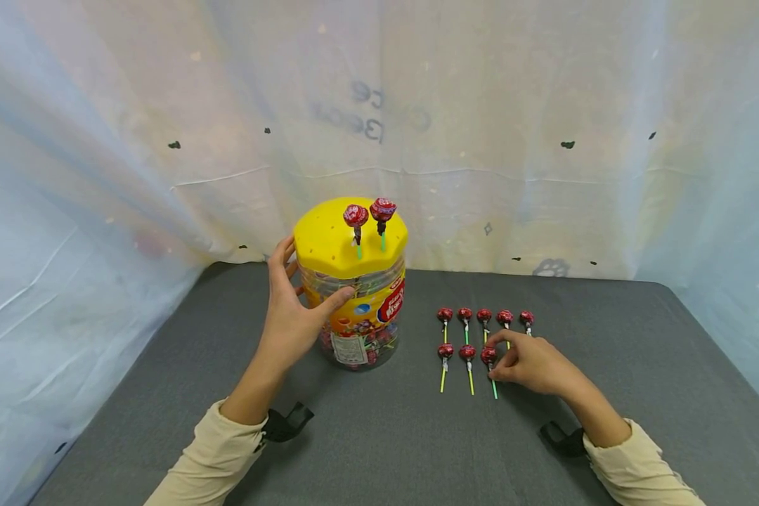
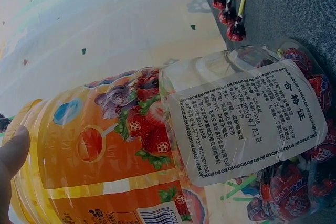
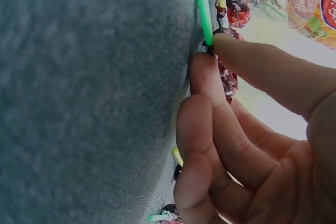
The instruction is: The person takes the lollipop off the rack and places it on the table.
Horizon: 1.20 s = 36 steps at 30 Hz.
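My left hand (image 1: 291,323) grips a clear plastic candy jar (image 1: 360,309) round its upper side, thumb across the front. The jar has a yellow lid (image 1: 325,235) and an orange label, and wrapped lollipops show in its lower part. Two red-wrapped lollipops stand up from the lid, one lollipop (image 1: 355,216) left of the other (image 1: 382,209). On the table, my right hand (image 1: 537,362) pinches a red-wrapped lollipop between thumb and finger. Its green stick (image 3: 203,14) shows in the right wrist view, pointing toward the table's near edge in the head view.
Two lollipops, left one (image 1: 445,351) and right one (image 1: 467,353), lie left of the pinched one. Behind them is a row of several more lollipops (image 1: 464,314). The grey table (image 1: 379,436) ends at a pale plastic curtain (image 1: 481,225). Black straps hang by both wrists.
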Each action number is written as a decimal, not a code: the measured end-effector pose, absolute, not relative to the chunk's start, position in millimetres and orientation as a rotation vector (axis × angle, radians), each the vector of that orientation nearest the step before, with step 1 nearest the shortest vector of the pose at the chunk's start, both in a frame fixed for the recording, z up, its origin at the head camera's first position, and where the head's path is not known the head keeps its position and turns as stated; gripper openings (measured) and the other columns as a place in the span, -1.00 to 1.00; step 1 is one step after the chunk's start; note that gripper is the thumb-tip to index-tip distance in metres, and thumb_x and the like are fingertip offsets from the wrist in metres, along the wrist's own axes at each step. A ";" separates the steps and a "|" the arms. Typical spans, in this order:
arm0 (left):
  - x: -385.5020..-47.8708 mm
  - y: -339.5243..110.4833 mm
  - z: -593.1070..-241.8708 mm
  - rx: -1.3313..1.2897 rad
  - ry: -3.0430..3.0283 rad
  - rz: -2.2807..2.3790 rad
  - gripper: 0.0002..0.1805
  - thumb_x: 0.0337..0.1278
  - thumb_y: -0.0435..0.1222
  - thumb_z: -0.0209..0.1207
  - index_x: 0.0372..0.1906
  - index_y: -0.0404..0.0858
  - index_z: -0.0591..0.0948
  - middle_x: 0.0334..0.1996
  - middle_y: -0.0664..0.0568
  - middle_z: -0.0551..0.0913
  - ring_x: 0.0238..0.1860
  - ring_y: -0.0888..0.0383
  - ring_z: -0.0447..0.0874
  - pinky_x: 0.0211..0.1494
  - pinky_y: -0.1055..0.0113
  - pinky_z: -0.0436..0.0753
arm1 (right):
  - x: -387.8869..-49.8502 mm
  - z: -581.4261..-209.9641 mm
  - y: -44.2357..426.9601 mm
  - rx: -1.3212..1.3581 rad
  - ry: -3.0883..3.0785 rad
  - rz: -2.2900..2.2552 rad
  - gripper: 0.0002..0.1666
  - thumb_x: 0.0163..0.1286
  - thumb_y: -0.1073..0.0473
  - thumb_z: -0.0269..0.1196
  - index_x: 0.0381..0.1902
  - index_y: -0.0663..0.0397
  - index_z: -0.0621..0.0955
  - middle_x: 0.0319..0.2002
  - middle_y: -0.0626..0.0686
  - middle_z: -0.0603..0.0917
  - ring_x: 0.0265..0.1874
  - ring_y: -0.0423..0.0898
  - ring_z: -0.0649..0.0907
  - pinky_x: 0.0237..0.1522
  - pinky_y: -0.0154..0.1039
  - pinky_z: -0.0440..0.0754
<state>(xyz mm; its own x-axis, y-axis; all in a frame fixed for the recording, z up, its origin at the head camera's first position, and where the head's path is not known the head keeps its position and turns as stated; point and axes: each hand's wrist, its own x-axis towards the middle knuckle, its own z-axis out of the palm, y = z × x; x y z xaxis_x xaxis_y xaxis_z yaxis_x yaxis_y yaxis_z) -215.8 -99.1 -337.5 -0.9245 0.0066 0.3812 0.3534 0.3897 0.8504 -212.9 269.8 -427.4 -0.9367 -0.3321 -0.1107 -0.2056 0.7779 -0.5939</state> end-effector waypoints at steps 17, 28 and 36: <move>-217.1 -98.8 -336.5 -0.315 -2.301 -1.582 0.09 0.12 -0.15 0.41 0.55 0.04 -0.12 0.54 0.03 -0.08 0.53 -0.06 0.01 0.41 -0.16 0.30 | -208.9 -403.1 273.1 -0.395 2.834 -0.792 -0.43 0.28 0.00 0.39 0.19 0.06 0.54 -0.32 -0.12 0.78 -0.40 -0.23 0.67 -0.41 -0.20 0.57; -225.6 -111.4 -337.1 -0.350 -2.294 -1.642 0.01 0.18 -0.21 0.36 0.54 0.03 -0.07 0.55 0.06 0.01 0.55 0.01 0.04 0.43 -0.14 0.27 | -198.2 -334.0 218.4 -0.728 2.882 -0.966 -0.42 0.38 -0.09 0.30 0.30 -0.20 0.44 -0.14 -0.20 0.73 -0.25 -0.29 0.68 -0.25 -0.27 0.62; -236.9 -121.5 -341.8 -0.476 -2.244 -1.711 -0.02 0.23 -0.22 0.31 0.57 0.11 -0.06 0.57 0.12 0.01 0.60 0.08 -0.04 0.54 -0.19 0.07 | -200.4 -304.9 174.9 -0.776 2.899 -1.111 -0.33 0.39 -0.13 0.29 0.40 -0.35 0.34 0.10 -0.13 0.64 -0.03 -0.17 0.67 -0.02 -0.11 0.66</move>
